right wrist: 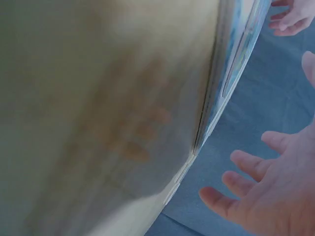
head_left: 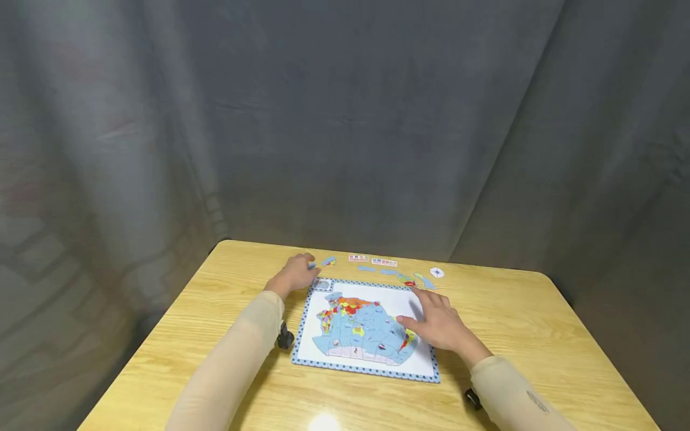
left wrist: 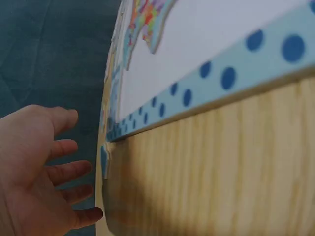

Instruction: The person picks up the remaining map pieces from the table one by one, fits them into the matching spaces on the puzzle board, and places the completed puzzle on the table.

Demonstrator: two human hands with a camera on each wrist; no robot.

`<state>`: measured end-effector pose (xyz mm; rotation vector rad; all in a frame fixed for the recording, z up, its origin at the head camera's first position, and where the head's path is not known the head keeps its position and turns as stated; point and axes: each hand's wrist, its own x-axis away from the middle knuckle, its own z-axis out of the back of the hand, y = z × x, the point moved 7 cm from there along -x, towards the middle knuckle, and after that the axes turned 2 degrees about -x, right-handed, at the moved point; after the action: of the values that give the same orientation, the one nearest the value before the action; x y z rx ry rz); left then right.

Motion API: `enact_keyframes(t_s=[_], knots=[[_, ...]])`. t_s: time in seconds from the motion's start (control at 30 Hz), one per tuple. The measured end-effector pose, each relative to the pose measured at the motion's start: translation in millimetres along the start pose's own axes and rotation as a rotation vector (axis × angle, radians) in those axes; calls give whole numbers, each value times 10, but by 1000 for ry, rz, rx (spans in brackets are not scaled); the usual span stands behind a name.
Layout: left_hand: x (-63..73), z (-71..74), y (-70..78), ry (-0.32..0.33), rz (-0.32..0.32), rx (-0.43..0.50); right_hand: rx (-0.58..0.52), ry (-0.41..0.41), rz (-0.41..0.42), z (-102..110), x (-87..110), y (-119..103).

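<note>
A puzzle board (head_left: 366, 370) with a blue dotted border lies on the table. On its white field sits a partly joined world map (head_left: 356, 329) of blue ocean and coloured land pieces. My left hand (head_left: 297, 272) is at the board's far left corner, fingers relaxed and holding nothing. A blue puzzle piece (left wrist: 104, 162) lies close to its fingertips in the left wrist view. Another blue piece with coloured land (head_left: 329, 261) is just to the right of that hand. Over the board's right side hovers my right hand (head_left: 439, 323), its fingers spread and nothing in them.
Behind the board lie several loose pieces, among them a blue strip (head_left: 366, 269), a curved blue piece (head_left: 429, 283) and a white compass piece (head_left: 436, 272). Two printed label strips (head_left: 384, 262) lie near the far edge. Grey curtains (head_left: 345, 131) hang behind the wooden table (head_left: 517, 323).
</note>
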<state>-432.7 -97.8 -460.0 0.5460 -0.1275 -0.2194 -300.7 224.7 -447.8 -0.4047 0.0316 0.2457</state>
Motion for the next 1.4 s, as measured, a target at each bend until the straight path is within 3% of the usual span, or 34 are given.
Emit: enact_keyframes(t_s=[0.37,0.67,1.0,1.13,1.4], knots=[[11,-28,-96,58,40,-63,-6,-95,35,-44,414,-103],[0,-59,-179,88,55,-103,10,-217,-41,-127,658,-115],[56,-15,-173,37,135,-89,7,-251,-52,-166,743,-122],[75,20,-160,27,129,-104,6,-257,-50,-156,755,-138],[123,29,-170,37,138,-27,7,-256,-57,-149,758,-128]])
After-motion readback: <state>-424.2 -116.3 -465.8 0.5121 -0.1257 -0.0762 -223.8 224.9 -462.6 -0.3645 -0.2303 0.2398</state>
